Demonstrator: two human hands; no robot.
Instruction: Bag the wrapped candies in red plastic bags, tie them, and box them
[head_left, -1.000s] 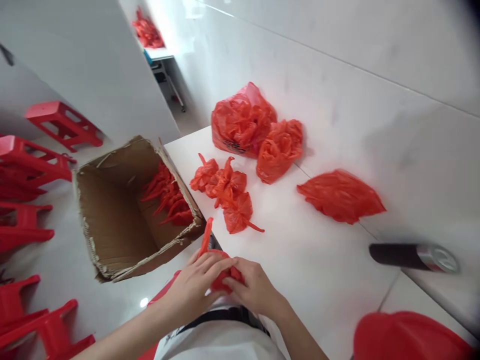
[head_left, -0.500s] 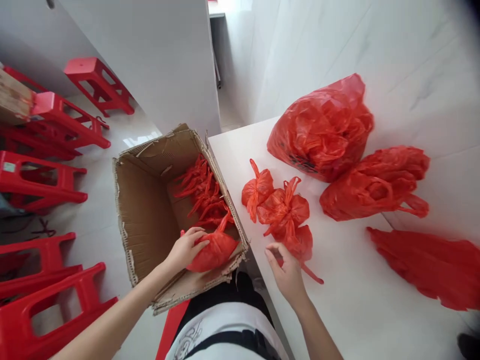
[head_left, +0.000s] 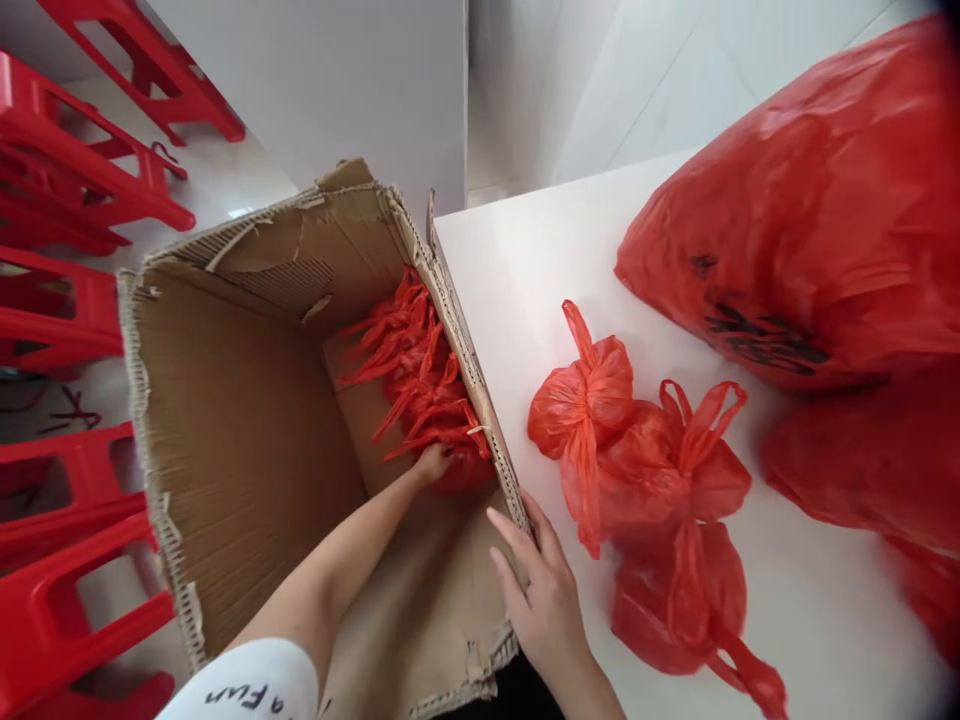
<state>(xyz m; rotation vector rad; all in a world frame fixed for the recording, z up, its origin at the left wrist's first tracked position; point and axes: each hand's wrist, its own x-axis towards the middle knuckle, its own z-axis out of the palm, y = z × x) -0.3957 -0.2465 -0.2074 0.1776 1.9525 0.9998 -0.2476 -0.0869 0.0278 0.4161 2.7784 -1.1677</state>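
The open cardboard box [head_left: 247, 420] stands in front of me, its rim torn and ragged. My left hand [head_left: 436, 464] is deep inside, closed on a knotted red plastic bag [head_left: 466, 470] at the near end of a row; its fingertips are partly hidden. Several more tied red bags [head_left: 420, 370] line the box's right wall, handles pointing left. My right hand [head_left: 541, 590] grips the box's right rim, with fingers on both sides of the edge. On the white table beside it sit three tied red bags [head_left: 637, 460], touching one another.
A large red plastic bag [head_left: 810, 220] with black print fills the right side of the table [head_left: 510, 290], with more red plastic below it. Red stools [head_left: 82, 590] crowd the floor to the left. A grey panel [head_left: 337, 90] rises behind the box.
My left hand has lowered the red bag from the box's near rim down into the row inside. My right hand has left the bags on the table and taken the box's rim. The view is closer.
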